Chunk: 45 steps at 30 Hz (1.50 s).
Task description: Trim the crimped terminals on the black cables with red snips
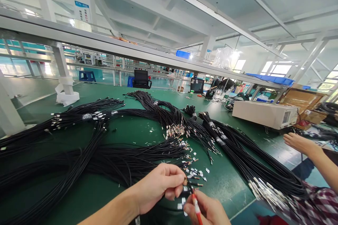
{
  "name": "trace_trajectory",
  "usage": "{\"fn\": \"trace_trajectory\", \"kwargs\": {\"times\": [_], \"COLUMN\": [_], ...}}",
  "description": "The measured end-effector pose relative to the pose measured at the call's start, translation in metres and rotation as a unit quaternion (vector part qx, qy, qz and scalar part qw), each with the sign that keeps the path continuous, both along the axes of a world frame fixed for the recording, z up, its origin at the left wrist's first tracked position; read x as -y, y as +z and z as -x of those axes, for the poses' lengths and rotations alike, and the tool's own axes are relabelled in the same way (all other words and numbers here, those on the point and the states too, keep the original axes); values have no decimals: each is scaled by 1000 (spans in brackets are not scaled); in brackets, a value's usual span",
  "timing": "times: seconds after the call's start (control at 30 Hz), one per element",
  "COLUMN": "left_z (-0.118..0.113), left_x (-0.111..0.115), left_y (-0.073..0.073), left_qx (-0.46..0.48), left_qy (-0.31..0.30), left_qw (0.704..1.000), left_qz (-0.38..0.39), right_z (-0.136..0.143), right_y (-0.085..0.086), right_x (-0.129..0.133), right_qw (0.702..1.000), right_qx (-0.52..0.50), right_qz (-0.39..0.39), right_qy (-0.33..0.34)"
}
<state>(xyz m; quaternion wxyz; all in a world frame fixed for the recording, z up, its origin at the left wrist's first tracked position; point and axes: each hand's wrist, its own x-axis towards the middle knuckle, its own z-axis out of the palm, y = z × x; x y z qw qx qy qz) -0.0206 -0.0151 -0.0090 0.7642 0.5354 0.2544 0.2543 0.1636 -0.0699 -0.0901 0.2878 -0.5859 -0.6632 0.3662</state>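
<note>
Near the bottom centre, my left hand (163, 184) pinches a thin black cable between thumb and fingers. Close to its right, my right hand (207, 209) is wrapped round a red-handled tool (196, 206) with a pale band, its upper end touching or close to the cable. Just beyond my hands, small white tags (194, 173) lie scattered on the green table. A large bundle of black cables (111, 160) spreads left of my hands, its stripped or tagged ends pointing toward them.
More black cable bundles (166, 112) cross the green table (137, 133). At the right, a long bundle (248, 154) hangs over the edge beside another person's hand (298, 143). A beige box-shaped machine (264, 114) stands at the back right. A metal shelf beam (126, 49) runs overhead.
</note>
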Motion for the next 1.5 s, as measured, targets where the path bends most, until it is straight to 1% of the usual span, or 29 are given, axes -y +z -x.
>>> {"fn": "trace_trajectory", "kwargs": {"times": [0.17, 0.3, 0.33, 0.4, 0.5, 0.57, 0.63, 0.73, 0.83, 0.9, 0.97, 1.0, 1.07, 1.17, 1.23, 1.3, 1.5], "left_z": [0, -1, -2, -4, -7, -8, -7, -3, 0, 0, -2, -3, -6, -8, -8, -7, -8], "left_x": [-3, -2, -1, 1, 5, 6, 5, 1, -2, -3, -1, 0, 2, 5, 5, 4, 4], "left_y": [2, 2, 2, 2, 2, 2, 2, 1, 1, 2, 2, 2, 1, -1, -2, -4, -7], "left_qx": [4, 9, 0, -31, -67, -70, -65, -25, 29, 43, 33, 24, 6, -8, -8, -3, -13], "left_qy": [6, -13, -4, 40, 103, 110, 98, 54, 26, 29, 40, 45, 49, 47, 44, 41, 39], "left_qw": [1000, 1000, 1000, 997, 982, 978, 982, 995, 999, 999, 998, 998, 998, 998, 998, 998, 998], "left_qz": [6, 19, 6, -52, -145, -164, -145, -76, -13, -7, -25, -36, -47, -46, -51, -57, -55], "right_z": [0, 3, 3, 1, 0, 1, 3, 4, -1, -5, -6, -5, 1, 16, 25, 32, 37], "right_y": [13, 22, 23, 22, 21, 22, 25, 29, 24, 20, 19, 21, 30, 47, 55, 59, 60], "right_x": [-3, -4, -4, -4, -4, -2, -2, -3, -6, -7, -5, -4, -1, 1, 2, 1, 2], "right_qw": [1000, 999, 998, 998, 998, 998, 999, 999, 1000, 998, 988, 978, 950, 918, 906, 897, 886], "right_qx": [9, 13, 14, 19, 26, 20, 14, 7, -2, -35, -115, -165, -264, -353, -385, -407, -424], "right_qz": [1, 34, 40, 49, 51, 47, 45, 34, -9, -12, 35, 57, 66, 32, 22, 15, 5], "right_qy": [18, 36, 38, 32, 26, 29, 25, 5, -22, -52, -94, -115, -151, -176, -176, -171, -187]}}
